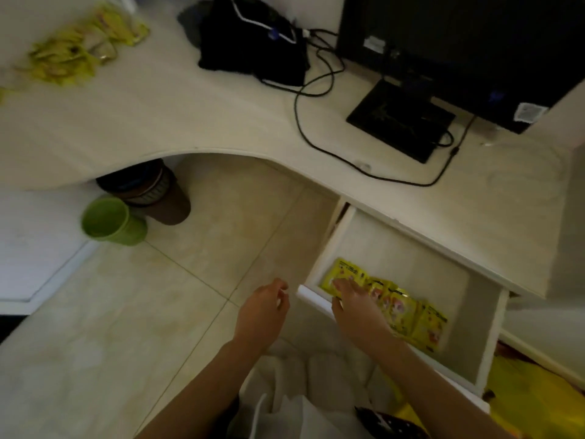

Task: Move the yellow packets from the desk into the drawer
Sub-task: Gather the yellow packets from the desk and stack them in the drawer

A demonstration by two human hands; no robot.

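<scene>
1. Head view: the right hand (354,299) is lying flat, fingers straight, pressing on the row of yellow packets (395,307) inside the open drawer (408,248) at about five o'clock. It is gripping nothing.
2. The left hand (264,307) is hovering near the drawer's front edge, fingers loosely curled, holding nothing.
3. More packets on the table (76,49) are sitting in a loose pile at ten o'clock, well apart from the drawer.
4. To do this step well, the person should probably be flattening the row against the drawer's front wall, leaving the bare back half free.
5. Containers: the drawer is holding only packets; a green cup (110,221) and a brown bin (155,198) are standing on the floor at nine o'clock, the cup looking bare inside and the bin's contents unclear.
</scene>
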